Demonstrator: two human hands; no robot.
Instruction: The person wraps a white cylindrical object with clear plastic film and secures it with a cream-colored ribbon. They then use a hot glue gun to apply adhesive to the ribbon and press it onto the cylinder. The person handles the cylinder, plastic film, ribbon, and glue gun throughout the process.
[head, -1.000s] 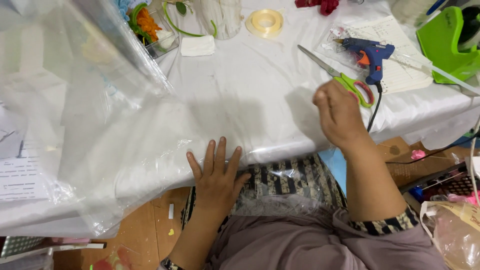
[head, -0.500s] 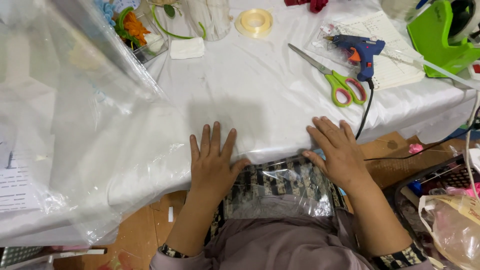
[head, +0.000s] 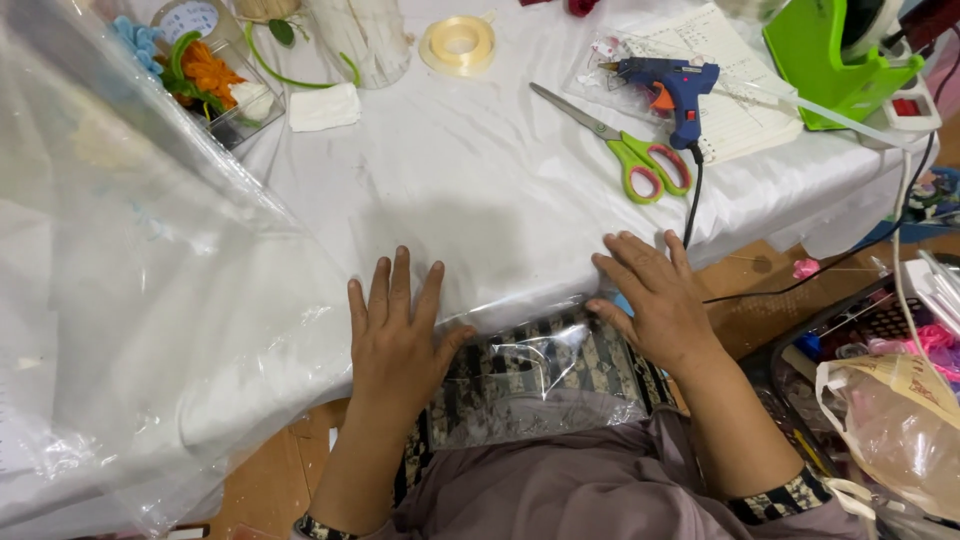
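A large clear plastic sheet [head: 150, 300] lies over the white-covered table [head: 470, 170] and hangs over its near edge onto my lap. My left hand [head: 395, 335] rests flat on the sheet at the table's edge, fingers spread. My right hand [head: 655, 295] lies flat on the edge a little to the right, fingers apart, touching the sheet's corner. Neither hand holds anything. Green-handled scissors [head: 625, 145] lie on the table beyond my right hand. A blue glue gun [head: 675, 90] lies behind them, its black cord running down past my right hand.
A roll of clear tape [head: 458, 45] and a white folded pad [head: 323, 107] lie at the back. A box with orange and blue craft pieces [head: 205, 75] stands back left. A green holder [head: 830, 60] is back right. Bags and boxes [head: 890, 390] crowd the floor at right.
My right hand set the scissors down on the table and came back to the near edge. It now lies flat beside my left hand, which stayed on the sheet.
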